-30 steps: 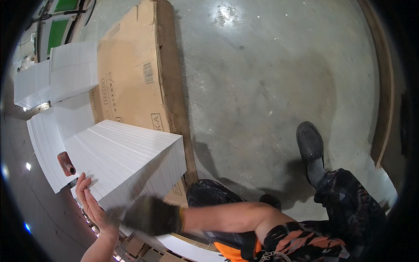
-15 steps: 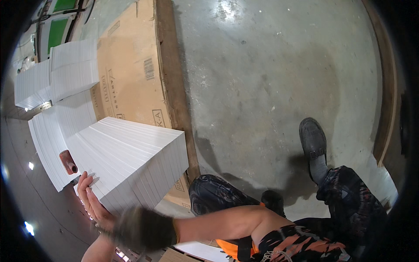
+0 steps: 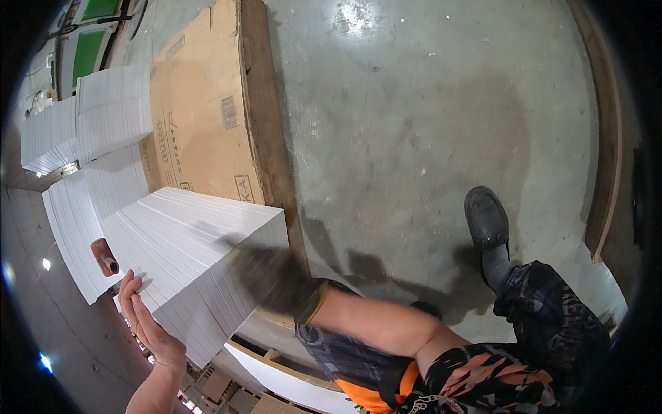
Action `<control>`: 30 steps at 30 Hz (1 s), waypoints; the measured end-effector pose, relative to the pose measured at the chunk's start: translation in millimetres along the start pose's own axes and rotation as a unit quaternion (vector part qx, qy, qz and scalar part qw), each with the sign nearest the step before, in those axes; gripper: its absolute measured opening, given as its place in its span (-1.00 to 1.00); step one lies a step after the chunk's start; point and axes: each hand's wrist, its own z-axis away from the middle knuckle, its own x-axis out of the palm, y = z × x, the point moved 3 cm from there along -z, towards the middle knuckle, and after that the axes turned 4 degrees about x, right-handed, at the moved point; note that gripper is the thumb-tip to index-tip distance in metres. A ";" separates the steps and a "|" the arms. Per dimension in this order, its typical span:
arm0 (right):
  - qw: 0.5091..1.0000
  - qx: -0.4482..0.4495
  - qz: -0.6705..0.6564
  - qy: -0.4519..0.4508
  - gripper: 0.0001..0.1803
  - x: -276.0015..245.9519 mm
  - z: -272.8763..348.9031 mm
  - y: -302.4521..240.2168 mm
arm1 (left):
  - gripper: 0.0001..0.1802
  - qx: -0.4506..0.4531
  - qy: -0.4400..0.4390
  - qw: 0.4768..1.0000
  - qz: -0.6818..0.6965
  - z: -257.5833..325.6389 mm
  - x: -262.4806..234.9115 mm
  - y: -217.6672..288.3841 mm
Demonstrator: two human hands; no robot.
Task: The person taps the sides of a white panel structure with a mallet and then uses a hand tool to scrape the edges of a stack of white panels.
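A stack of white flat panels [image 3: 200, 228] stands at the left, its many layered edges facing me. My bare left hand [image 3: 148, 321] is at the stack's near left corner, fingers stretched out and touching or very close to it. My right hand [image 3: 272, 279], in a dark glove with a yellow cuff, is smeared by motion in front of the stack's right side; its fingers cannot be made out. A reddish-brown tube-like piece [image 3: 105, 257] with a dark round hole in its end lies on the white panels beside my left fingertips.
More white panel stacks [image 3: 114, 103] stand farther off at the left. A large brown cardboard sheet [image 3: 200, 124] lies beside them. Grey concrete floor [image 3: 393, 138] stretches to the right, up to a brown edge [image 3: 607, 138]. My shoe [image 3: 487, 217] is on the floor.
My gloved right hand has moved right and away from my left hand, across the front of the stack. My left hand has stayed near the corner.
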 end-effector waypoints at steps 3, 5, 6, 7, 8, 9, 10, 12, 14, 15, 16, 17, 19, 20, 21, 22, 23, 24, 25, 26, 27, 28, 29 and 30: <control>0.981 0.179 0.075 -0.017 -0.55 -28.4 20.0 97.2 | -0.57 -0.021 0.003 1.000 0.014 1.1 0.7 1.9; 0.960 0.239 0.128 -0.063 -0.53 -36.8 25.8 108.8 | -0.57 -0.023 0.005 0.999 0.024 -0.3 3.4 2.9; 0.958 0.249 0.126 -0.064 -0.52 -31.0 31.7 117.9 | -0.56 -0.025 0.008 0.999 0.030 -0.1 3.8 1.9; 0.956 0.258 0.124 -0.066 -0.50 -25.8 36.9 125.2 | -0.56 -0.004 0.000 1.000 0.019 1.5 3.5 -3.4; 0.955 0.265 0.109 -0.073 -0.51 -21.6 36.9 129.1 | -0.56 0.019 -0.006 1.000 0.006 2.9 1.1 -10.2; 0.955 0.271 0.094 -0.080 -0.51 -16.5 35.4 131.5 | -0.56 0.041 -0.011 0.999 -0.007 3.7 -0.1 -12.9; 0.953 0.278 0.080 -0.088 -0.51 -13.4 34.8 133.2 | -0.56 0.050 -0.016 0.998 -0.016 3.1 -0.2 -11.5; 0.946 0.294 0.078 -0.111 -0.52 -17.6 25.8 126.2 | -0.56 0.064 -0.022 0.997 -0.035 3.2 -1.5 -11.3; 0.934 0.317 0.084 -0.143 -0.52 -17.2 21.5 129.5 | -0.56 0.056 -0.022 0.997 -0.042 3.8 -2.2 -11.7; 0.925 0.331 0.090 -0.163 -0.52 -13.8 22.6 137.2 | -0.56 0.053 -0.023 0.997 -0.044 3.8 -1.9 -11.2; 0.915 0.346 0.096 -0.183 -0.52 -11.8 23.7 141.8 | -0.56 0.044 -0.017 0.998 -0.034 3.0 -1.2 -9.3; 0.919 0.342 0.087 -0.173 -0.53 -12.3 23.5 141.0 | -0.56 0.034 -0.012 0.999 -0.024 2.5 0.2 -7.1; 0.927 0.335 0.069 -0.153 -0.55 -14.9 22.2 136.5 | -0.56 0.017 -0.007 1.000 -0.007 2.8 0.5 -8.2; 0.931 0.327 0.081 -0.143 -0.55 -16.6 21.4 132.8 | -0.56 0.010 -0.005 1.000 0.000 3.0 -0.1 -9.5; 0.934 0.318 0.093 -0.134 -0.55 -17.4 20.5 128.1 | -0.56 0.004 -0.004 1.000 0.006 3.3 -0.6 -11.3; 0.937 0.309 0.104 -0.124 -0.55 -16.5 20.6 125.1 | -0.56 0.012 -0.008 1.000 -0.004 4.3 -1.5 -13.4; 0.940 0.311 0.084 -0.114 -0.55 -12.7 23.2 127.6 | -0.56 0.021 -0.011 1.000 -0.013 4.8 -3.2 -14.6; 0.941 0.314 0.066 -0.104 -0.54 -5.5 29.4 135.5 | -0.57 0.031 -0.014 0.999 -0.020 5.6 -2.4 -15.3; 0.943 0.317 0.047 -0.094 -0.54 0.8 34.6 142.3 | -0.57 0.016 -0.008 1.000 -0.009 3.9 -1.1 -12.5; 0.948 0.306 0.052 -0.065 -0.52 4.1 38.6 144.9 | -0.57 -0.002 -0.004 1.000 0.001 1.4 0.9 -7.1; 0.953 0.294 0.058 -0.035 -0.50 7.0 42.4 147.0 | -0.57 -0.019 0.000 1.000 0.010 0.8 2.7 -4.8; 0.957 0.282 0.064 -0.006 -0.49 9.1 46.5 148.7 | -0.57 -0.008 -0.004 1.000 0.007 2.1 3.4 -6.5; 0.956 0.290 0.036 0.001 -0.48 9.2 43.0 143.6 | -0.57 0.002 -0.007 1.000 0.000 3.3 0.5 -10.7; 0.954 0.298 0.008 0.008 -0.48 7.2 38.1 136.4 | -0.57 0.012 -0.009 1.000 -0.007 4.6 -1.7 -14.0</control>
